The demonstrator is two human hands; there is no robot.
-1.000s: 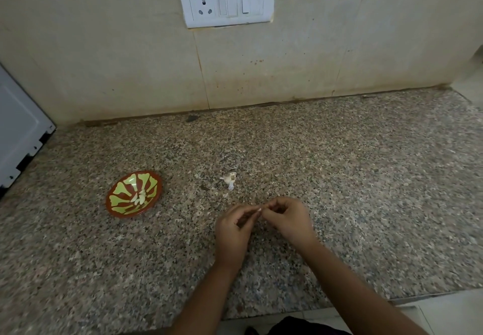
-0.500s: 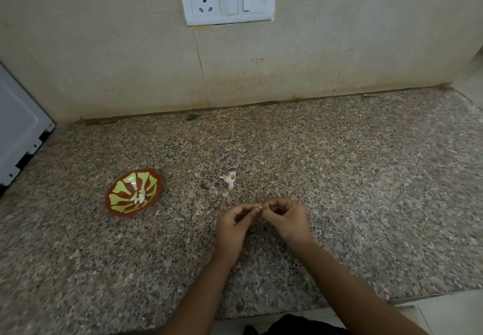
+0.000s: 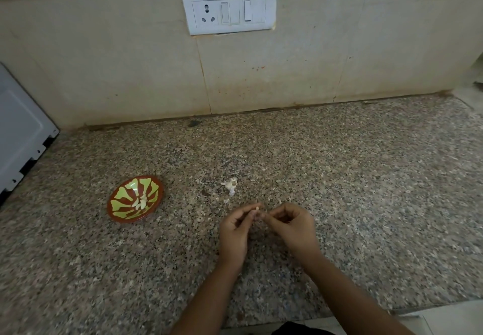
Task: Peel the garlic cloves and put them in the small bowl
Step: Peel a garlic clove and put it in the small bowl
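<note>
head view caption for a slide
Left hand and right hand pinch a garlic clove; peeled cloves lie in the small bowl.

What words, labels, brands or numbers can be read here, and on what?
None: no text can be read anywhere.
Switch plate: plain white, no print shows.
Bowl: a painted green and brown pattern only, no words.
Appliance at the left edge: no label on the part in view.

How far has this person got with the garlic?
Done: a few pale peeled cloves lie in the small red-and-green patterned bowl. In hand: left hand and right hand pinch one small garlic clove between their fingertips. Left: a whitish clump on the speckled granite counter, possibly unpeeled cloves or just skins.
</note>
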